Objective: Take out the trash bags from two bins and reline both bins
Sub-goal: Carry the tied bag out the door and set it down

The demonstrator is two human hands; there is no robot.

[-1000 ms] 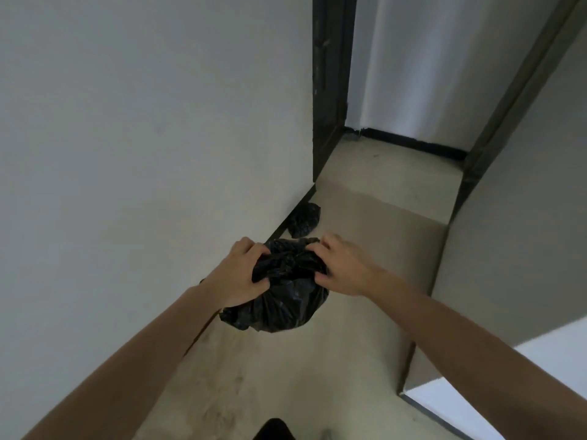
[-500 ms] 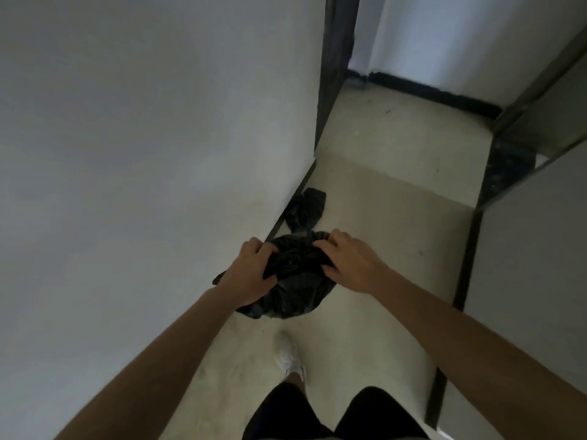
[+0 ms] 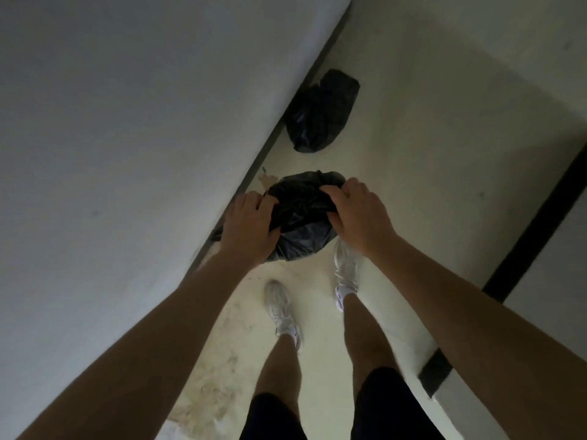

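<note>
A full black trash bag (image 3: 301, 217) is gripped from both sides, low over the floor and right next to the wall. The left hand (image 3: 251, 227) is curled into the plastic on the wall side, and the right hand (image 3: 355, 214) is clamped over the top on the other side, with the fingers (image 3: 336, 189) bent down and bunching the film. The bag is pretty lumpy and rounded, made of thin crinkly plastic with a dull sheen where the folds catch light.

A second black bag (image 3: 320, 112) is seen lying on the floor (image 3: 428, 160) further ahead, slumped against the dark baseboard (image 3: 270, 144), well apart from the held one. It looks flatter and more saggy.

The floor is pale and smooth, with brownish smudgy stains along the wall edge. The wall (image 3: 127, 122) is plain, matte and light grey. Two white mesh-looking sneakers (image 3: 281, 308) are planted just behind the held bag, and black shorts are visible at the bottom edge.
</note>
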